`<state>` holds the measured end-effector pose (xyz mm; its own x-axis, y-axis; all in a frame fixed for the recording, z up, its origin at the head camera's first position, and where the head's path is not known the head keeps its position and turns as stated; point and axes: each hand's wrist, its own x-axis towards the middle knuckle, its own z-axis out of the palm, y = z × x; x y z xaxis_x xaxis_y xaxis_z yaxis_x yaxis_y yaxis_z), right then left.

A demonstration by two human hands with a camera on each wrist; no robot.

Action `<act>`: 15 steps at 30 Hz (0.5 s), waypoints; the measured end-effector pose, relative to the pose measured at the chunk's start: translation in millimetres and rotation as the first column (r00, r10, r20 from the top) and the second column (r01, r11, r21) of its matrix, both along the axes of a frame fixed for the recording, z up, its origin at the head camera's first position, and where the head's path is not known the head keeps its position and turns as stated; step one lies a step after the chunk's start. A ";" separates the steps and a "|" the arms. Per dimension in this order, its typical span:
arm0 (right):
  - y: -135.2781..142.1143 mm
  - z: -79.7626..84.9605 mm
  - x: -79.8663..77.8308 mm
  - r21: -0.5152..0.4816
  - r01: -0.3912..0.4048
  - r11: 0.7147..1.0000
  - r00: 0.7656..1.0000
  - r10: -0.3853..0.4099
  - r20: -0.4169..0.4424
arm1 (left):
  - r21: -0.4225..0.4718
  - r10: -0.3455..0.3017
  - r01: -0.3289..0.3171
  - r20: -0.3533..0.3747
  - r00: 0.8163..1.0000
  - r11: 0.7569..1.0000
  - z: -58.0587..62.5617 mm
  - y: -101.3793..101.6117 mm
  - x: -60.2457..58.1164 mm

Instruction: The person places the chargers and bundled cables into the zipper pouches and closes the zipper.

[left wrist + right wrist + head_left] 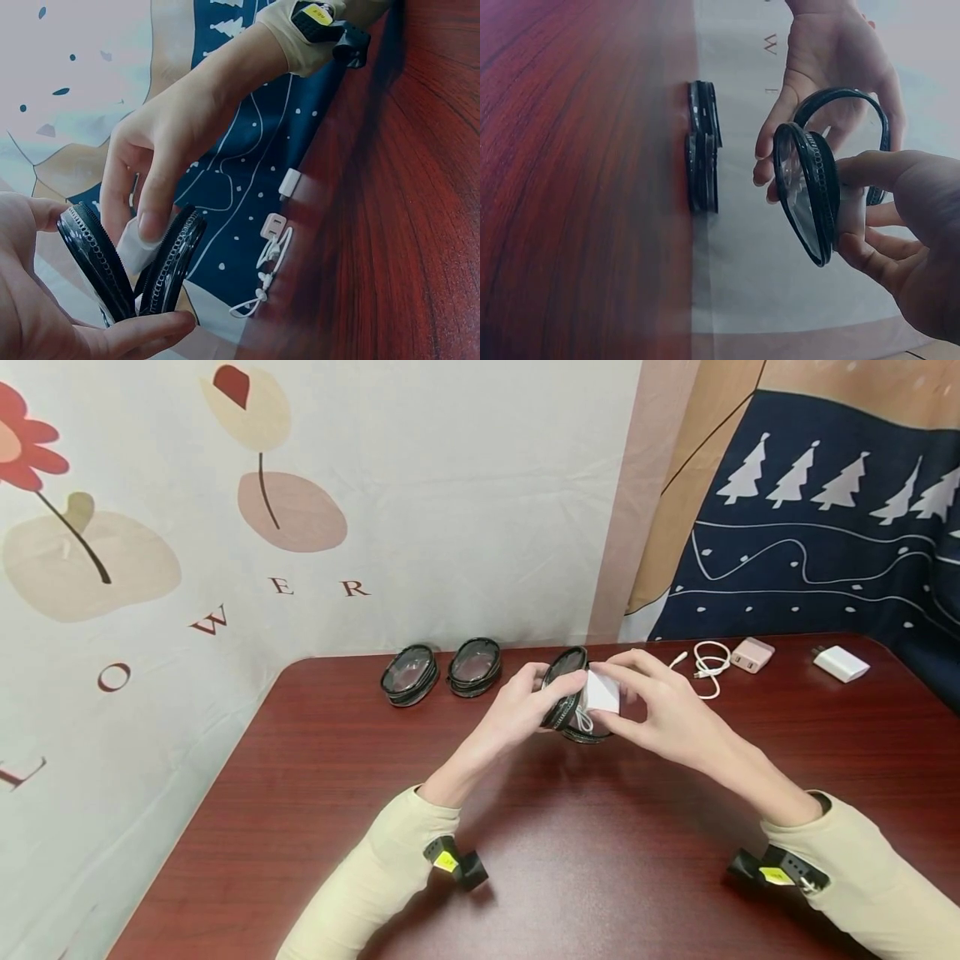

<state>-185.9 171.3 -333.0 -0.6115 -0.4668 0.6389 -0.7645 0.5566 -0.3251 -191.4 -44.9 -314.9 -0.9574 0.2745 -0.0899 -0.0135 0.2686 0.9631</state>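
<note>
Left of the open case (567, 663), two round black cases (409, 675) rest on the desk (300, 793). The left hand (517, 706) grips the open case, its halves apart. Between them, the right hand (663, 706) pinches a white block (602, 693). Right of the open case lie a white cable (707, 672), a pink charger (752, 655), then a white charger (841, 664).

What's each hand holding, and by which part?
The left hand holds the open round case by its rim; the right hand pinches a white block by opposite sides.
</note>
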 end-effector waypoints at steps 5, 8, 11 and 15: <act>-1.6 -0.3 1.8 0.001 -0.008 1.000 1.000 0.008 0.020 | 0.001 -0.006 0.006 0.007 1.000 1.000 0.3 0.1 0.7; -3.5 -1.3 2.4 0.009 -0.020 1.000 1.000 0.020 0.011 | 0.001 -0.014 0.014 0.015 1.000 1.000 0.4 0.4 1.3; -5.2 -2.8 2.5 0.020 -0.022 1.000 1.000 0.022 -0.007 | 0.003 -0.020 0.020 0.016 1.000 1.000 0.4 0.8 1.7; -6.3 -4.3 2.5 0.033 -0.017 0.999 1.000 0.018 -0.012 | -0.005 -0.020 0.020 0.016 1.000 1.000 -0.8 0.9 1.5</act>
